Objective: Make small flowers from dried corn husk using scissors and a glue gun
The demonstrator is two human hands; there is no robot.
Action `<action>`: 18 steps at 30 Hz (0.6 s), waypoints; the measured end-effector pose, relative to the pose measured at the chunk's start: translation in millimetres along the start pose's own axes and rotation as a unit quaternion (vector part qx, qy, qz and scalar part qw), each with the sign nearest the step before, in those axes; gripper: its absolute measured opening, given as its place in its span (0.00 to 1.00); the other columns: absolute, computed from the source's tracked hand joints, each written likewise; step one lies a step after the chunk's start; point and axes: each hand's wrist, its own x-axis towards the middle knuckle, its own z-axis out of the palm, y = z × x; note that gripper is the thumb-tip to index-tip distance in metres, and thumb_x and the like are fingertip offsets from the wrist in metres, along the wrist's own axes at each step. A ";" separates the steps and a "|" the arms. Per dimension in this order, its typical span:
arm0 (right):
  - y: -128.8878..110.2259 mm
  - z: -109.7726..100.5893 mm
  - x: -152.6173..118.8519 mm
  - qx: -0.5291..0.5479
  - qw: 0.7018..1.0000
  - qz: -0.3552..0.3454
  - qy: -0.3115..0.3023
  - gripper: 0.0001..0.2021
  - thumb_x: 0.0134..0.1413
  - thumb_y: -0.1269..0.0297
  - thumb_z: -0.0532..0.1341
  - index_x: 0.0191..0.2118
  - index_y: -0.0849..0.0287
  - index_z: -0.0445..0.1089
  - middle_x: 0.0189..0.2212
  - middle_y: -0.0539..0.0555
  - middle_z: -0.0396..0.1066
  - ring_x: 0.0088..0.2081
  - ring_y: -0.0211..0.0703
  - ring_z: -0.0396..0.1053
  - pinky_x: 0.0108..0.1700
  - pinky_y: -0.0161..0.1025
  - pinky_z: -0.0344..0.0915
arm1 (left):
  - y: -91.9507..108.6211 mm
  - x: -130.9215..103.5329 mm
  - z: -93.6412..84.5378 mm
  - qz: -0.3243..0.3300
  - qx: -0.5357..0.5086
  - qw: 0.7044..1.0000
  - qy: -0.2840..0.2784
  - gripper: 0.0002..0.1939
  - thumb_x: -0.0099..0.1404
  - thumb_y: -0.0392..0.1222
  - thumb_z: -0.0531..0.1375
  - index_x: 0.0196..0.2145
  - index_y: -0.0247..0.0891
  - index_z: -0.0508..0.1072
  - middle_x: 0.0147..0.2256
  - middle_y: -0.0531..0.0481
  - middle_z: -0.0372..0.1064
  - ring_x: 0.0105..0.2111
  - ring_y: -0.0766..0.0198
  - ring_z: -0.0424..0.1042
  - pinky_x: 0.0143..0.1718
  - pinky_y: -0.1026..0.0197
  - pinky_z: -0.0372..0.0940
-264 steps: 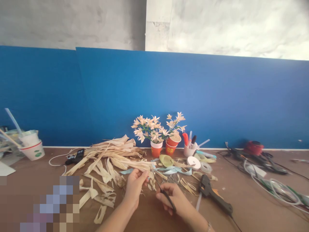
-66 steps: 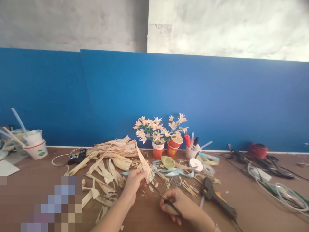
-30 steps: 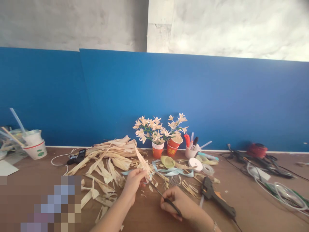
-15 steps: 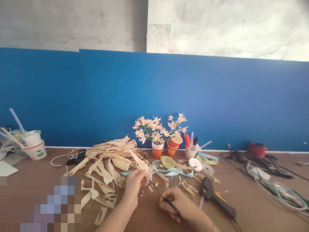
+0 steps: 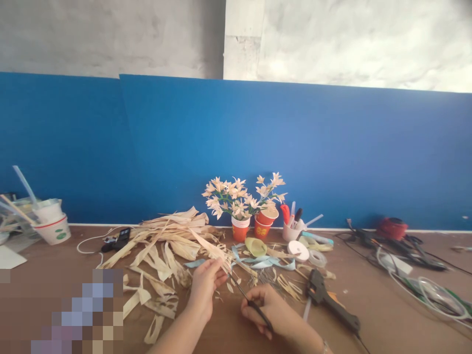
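Between the thumb and fingers of my left hand (image 5: 206, 282) is a pale dried corn husk strip (image 5: 207, 244), its long end pointing up and left. My right hand (image 5: 267, 309) is closed round the black handles of a pair of scissors (image 5: 260, 314). The scissor blades reach up-left to the edge of the husk by my left fingertips; whether they touch it I cannot tell. Small husk scraps (image 5: 230, 287) lie on the table under the blades. Behind my left hand spreads a heap of dried husks (image 5: 173, 236).
Cups of husk flowers (image 5: 241, 229) stand at the back beside a pen cup (image 5: 291, 231). A glue gun (image 5: 330, 301) lies right of my right hand. Pale blue ribbon (image 5: 269, 263) and a white roll (image 5: 298, 250) lie mid-table. Cables (image 5: 438, 295) tangle far right; a paper cup (image 5: 55, 230) stands left.
The husk strip's free end has tipped further left and down. My right hand and the scissors have shifted slightly left; my left hand has barely moved.
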 end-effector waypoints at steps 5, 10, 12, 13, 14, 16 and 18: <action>0.5 0.4 -0.7 0.010 1.000 0.004 0.003 0.07 0.42 0.65 0.59 0.28 0.63 0.68 0.10 0.42 0.60 0.10 0.27 0.53 0.11 0.24 0.50 | -2.3 -3.2 1.6 -0.023 -0.023 0.999 0.009 0.09 0.51 0.39 0.67 0.26 0.33 0.71 0.24 0.48 0.75 0.24 0.67 0.73 0.26 0.69 0.67; 3.7 1.9 1.9 0.012 1.000 -0.007 0.006 0.08 0.42 0.63 0.59 0.28 0.63 0.68 0.10 0.42 0.59 0.10 0.27 0.53 0.11 0.24 0.51 | -4.5 -6.6 5.4 -0.044 -0.054 0.997 0.033 0.03 0.58 0.34 0.62 0.28 0.33 0.70 0.26 0.46 0.75 0.26 0.65 0.75 0.30 0.66 0.69; 4.2 3.4 3.1 0.012 1.000 -0.014 0.006 0.08 0.43 0.62 0.59 0.27 0.63 0.68 0.10 0.42 0.59 0.10 0.27 0.53 0.11 0.24 0.50 | -4.1 -7.7 7.0 -0.046 -0.066 0.996 0.044 0.02 0.59 0.32 0.60 0.29 0.33 0.70 0.27 0.45 0.75 0.27 0.64 0.75 0.32 0.64 0.70; 4.1 4.3 3.5 0.013 1.000 -0.017 0.007 0.08 0.43 0.62 0.59 0.26 0.63 0.67 0.10 0.42 0.59 0.10 0.26 0.52 0.10 0.24 0.49 | -3.8 -8.2 7.5 -0.046 -0.072 0.995 0.049 0.02 0.60 0.31 0.60 0.29 0.33 0.70 0.28 0.45 0.75 0.28 0.64 0.75 0.33 0.64 0.70; 3.7 5.2 3.7 0.014 1.000 -0.017 0.008 0.08 0.43 0.62 0.59 0.26 0.63 0.67 0.10 0.42 0.59 0.10 0.26 0.52 0.10 0.24 0.49 | -3.6 -8.7 8.0 -0.045 -0.078 0.994 0.055 0.03 0.60 0.31 0.59 0.29 0.33 0.70 0.28 0.45 0.75 0.28 0.64 0.75 0.33 0.63 0.70; 2.8 7.0 3.7 0.018 1.000 -0.013 0.009 0.08 0.43 0.61 0.59 0.26 0.63 0.67 0.10 0.42 0.59 0.10 0.26 0.52 0.10 0.24 0.49 | -3.8 -9.5 8.6 -0.045 -0.088 0.993 0.059 0.03 0.61 0.30 0.59 0.29 0.33 0.70 0.27 0.46 0.75 0.28 0.65 0.75 0.33 0.64 0.70; 2.1 8.4 3.4 0.023 1.000 -0.007 0.013 0.08 0.42 0.62 0.60 0.26 0.62 0.67 0.10 0.42 0.59 0.10 0.27 0.52 0.10 0.24 0.49 | -5.0 -10.1 9.0 -0.046 -0.098 0.993 0.053 0.04 0.61 0.30 0.58 0.29 0.32 0.70 0.28 0.46 0.75 0.28 0.65 0.76 0.34 0.64 0.70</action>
